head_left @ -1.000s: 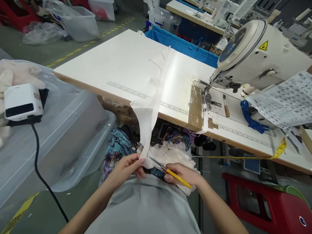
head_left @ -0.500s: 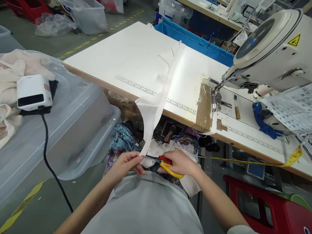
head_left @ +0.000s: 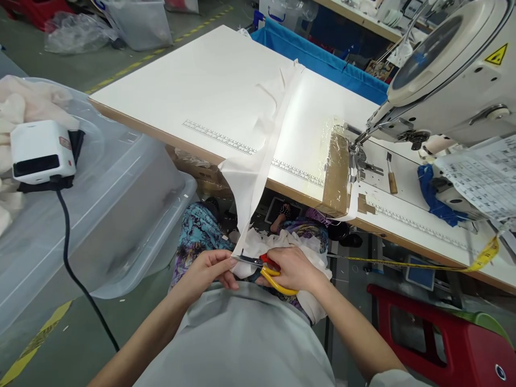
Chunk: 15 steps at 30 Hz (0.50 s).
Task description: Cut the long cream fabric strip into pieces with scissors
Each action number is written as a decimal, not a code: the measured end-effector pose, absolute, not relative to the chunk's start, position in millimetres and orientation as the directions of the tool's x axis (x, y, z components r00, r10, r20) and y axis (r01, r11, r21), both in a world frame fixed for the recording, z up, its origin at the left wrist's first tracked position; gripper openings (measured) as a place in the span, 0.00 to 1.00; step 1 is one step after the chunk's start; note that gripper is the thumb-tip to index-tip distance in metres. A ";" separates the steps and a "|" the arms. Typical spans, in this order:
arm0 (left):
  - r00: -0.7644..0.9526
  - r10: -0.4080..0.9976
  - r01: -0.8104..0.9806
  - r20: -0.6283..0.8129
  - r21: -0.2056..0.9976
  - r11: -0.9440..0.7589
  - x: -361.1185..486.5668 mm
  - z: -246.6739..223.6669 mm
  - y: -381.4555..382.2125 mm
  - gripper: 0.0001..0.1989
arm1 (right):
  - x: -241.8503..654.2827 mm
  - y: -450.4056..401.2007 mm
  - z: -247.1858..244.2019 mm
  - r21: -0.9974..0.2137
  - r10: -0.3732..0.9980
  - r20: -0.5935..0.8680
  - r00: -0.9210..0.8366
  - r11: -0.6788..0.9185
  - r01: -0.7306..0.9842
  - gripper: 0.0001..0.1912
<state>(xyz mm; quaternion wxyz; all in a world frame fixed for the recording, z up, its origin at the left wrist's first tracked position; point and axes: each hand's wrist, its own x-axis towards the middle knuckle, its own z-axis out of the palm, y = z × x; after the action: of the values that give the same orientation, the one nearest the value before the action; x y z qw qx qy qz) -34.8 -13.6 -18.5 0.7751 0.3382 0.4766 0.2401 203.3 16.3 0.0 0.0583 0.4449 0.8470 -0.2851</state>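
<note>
Off-white cloth (head_left: 245,188), hanging over the front edge of the white table (head_left: 193,80) and drawn down to a narrow end. The left hand (head_left: 215,271) pinches that end between thumb and fingers; the right hand (head_left: 296,269) is closed round the red and yellow handles of the scissors (head_left: 257,263), whose blades lie at the cloth just beside the left fingertips. How the cloth sits between the cutting edges is too small to tell. Principal hazard: a nicked fingertip, should the blades advance or the pinch slip toward them. Secondary hazard: a slanted cut, likely if the cloth slackens or twists. Below, a loose pile of pale fabric (head_left: 306,247) lies beside patterned trousers (head_left: 195,231); a fold rising into the blades could be snipped unnoticed. Farther out, the cloth's upper length rests on the table with no visible weight, so a hard pull could drag it off. To the right stands a sewing machine (head_left: 447,97), well apart from both hands.
</note>
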 end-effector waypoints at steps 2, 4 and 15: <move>0.434 0.687 -0.028 -0.582 0.754 0.656 -33.9 -19.1 -14.0 0.19 | 201.3 17.0 -3.4 -0.431 0.720 -0.351 -0.598 0.443 0.786 0.23; 0.441 0.681 0.014 -0.585 0.763 0.647 -34.2 -19.9 -13.8 0.20 | 202.1 16.4 -7.4 -0.449 0.725 -0.352 -0.592 0.424 0.787 0.23; 0.687 0.724 0.690 -0.064 0.372 -0.621 -0.9 12.9 63.4 0.20 | 222.0 -25.5 -14.4 -0.740 0.888 -0.245 -0.390 0.089 0.666 0.26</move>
<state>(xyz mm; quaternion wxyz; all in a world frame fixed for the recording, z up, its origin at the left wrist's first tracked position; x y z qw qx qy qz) -0.9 63.4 12.9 0.1867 0.8992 0.3931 0.0462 222.0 -25.5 -14.4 -0.1346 0.5355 0.7255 -0.4108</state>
